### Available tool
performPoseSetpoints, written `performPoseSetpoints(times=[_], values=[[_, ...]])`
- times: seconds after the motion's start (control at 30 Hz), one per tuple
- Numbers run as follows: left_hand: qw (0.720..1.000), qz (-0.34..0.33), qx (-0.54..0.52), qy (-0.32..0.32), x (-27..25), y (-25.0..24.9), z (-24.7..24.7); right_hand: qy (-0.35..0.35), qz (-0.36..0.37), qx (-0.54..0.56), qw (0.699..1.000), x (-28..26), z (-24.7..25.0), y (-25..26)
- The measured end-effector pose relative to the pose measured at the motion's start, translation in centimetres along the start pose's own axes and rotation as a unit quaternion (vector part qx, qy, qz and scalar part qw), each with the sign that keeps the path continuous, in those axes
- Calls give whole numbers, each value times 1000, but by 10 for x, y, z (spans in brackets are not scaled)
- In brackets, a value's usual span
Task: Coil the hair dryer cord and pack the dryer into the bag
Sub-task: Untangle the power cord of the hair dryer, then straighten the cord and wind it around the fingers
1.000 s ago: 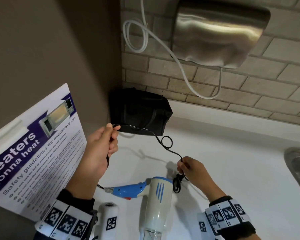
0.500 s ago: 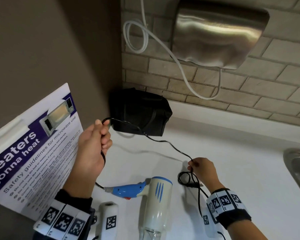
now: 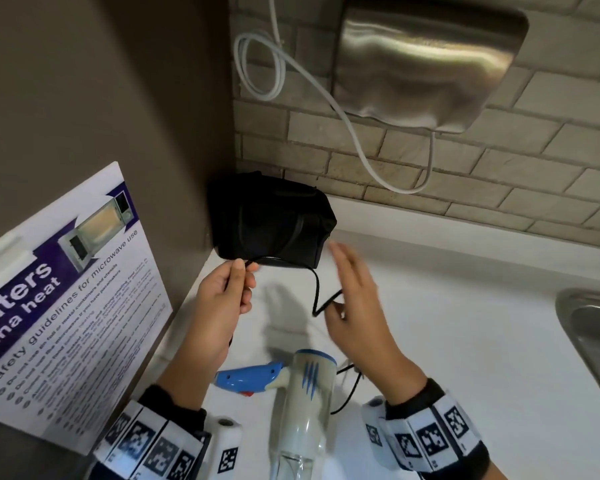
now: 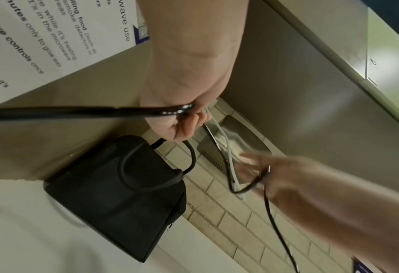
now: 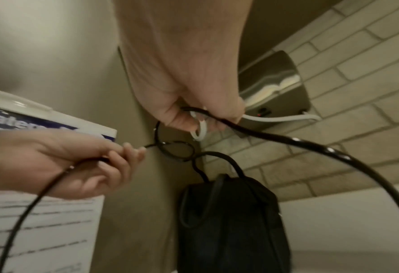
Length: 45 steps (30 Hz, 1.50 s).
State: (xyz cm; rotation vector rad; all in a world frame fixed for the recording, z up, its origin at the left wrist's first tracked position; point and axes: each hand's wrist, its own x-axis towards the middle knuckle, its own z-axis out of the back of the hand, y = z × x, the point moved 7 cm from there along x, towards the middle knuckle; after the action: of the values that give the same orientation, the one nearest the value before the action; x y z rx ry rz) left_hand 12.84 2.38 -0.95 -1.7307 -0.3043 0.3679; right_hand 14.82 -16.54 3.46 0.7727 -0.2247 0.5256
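While left hand (image 3: 219, 306) fingers (image 3: 238, 275) pinch the cord (image 3: 315, 292), right hand (image 3: 357, 323) fingers (image 3: 343, 263) lie straight, carrying its loop.

Location: shared kitchenette. Indicators: microwave safety poster (image 3: 66, 289) at left, steel sink (image 3: 589, 327) at right end of white table (image 3: 465, 323), steel wall unit (image 3: 426, 60) on far brick-tile wall (image 3: 499, 161).
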Motion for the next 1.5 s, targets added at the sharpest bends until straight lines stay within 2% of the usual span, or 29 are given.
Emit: performPoseSetpoints(times=[0.1,0.17,0.23,0.3,0.37,0.43,0.53,0.73,0.9,1.13,1.27,1.5], values=[[1000,-12,11,0,-1,0,-3,114,63,-39,991,-5,-24,41],[999,-25,18,-13,-2,-1,-1,182,67,-51,980,-9,-38,53],[999,-30,13,-36,-1,0,5,213,44,-30,976,-10,-40,52],[998,-35,13,-47,0,-1,10,191,12,1,981,-5,-33,45],[998,-43,41,-26,-1,-2,8,140,-3,19,990,3,-25,37],[996,-56,74,8,-4,-4,-1,98,25,7,995,13,-24,39],[992,-76,93,44,-7,-10,-17,83,84,-24,993,22,-38,46],[990,-79,108,40,-1,-12,-18,20,52,-20,998,30,-51,45],[999,-47,-17,8,11,-14,-2,51,10,-1,999,37,-56,23],[988,2,-142,-69,25,-9,23,83,-29,9,996,41,-63,-16],[981,16,-166,-97,33,-6,36,111,-53,-19,992,38,-75,-47],[977,1,-193,-86,48,-9,49,133,-72,-39,988,36,-82,-82]])
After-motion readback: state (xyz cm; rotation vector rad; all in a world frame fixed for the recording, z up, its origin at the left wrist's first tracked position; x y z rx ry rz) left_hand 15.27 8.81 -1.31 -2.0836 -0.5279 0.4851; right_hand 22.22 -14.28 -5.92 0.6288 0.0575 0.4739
